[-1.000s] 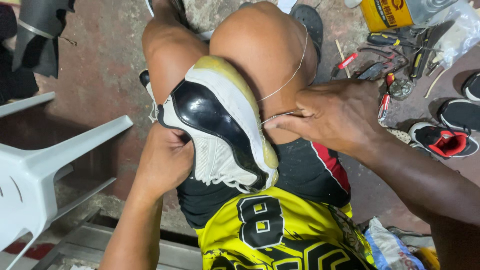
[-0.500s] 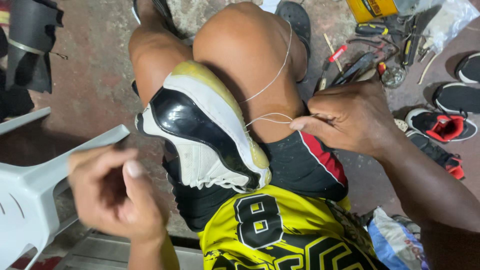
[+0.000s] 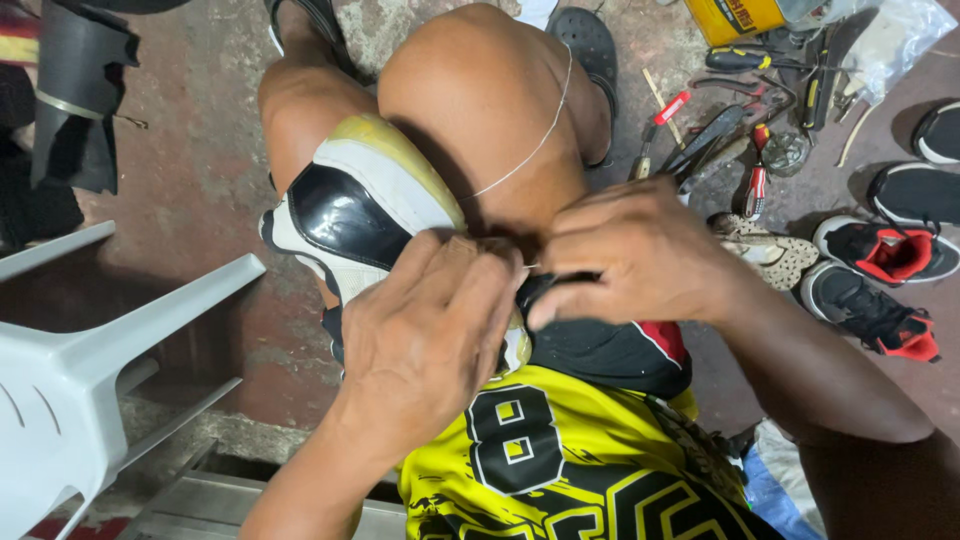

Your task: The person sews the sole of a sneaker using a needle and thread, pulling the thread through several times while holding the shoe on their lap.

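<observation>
Hands met over the shoe when I looked down: my left hand (image 3: 425, 335) lay curled over the heel end of the white and black sneaker (image 3: 345, 215), fingers closed on its edge, while my right hand (image 3: 635, 260) pinched the pale thread (image 3: 530, 155) tight between thumb and fingers just beside it. The sneaker sat wedged between my knees, sole up, above the yellow jersey (image 3: 560, 460). I judged the stitching partly done, since thread ran out of the sole edge and up over my knee, though I could not see how many stitches remained. Half a second before, my left hand had been off the shoe, raised near the white plastic chair (image 3: 90, 370); now it was back on. Farther off lay scattered tools (image 3: 745, 120) and red and black shoes (image 3: 880, 270).
</observation>
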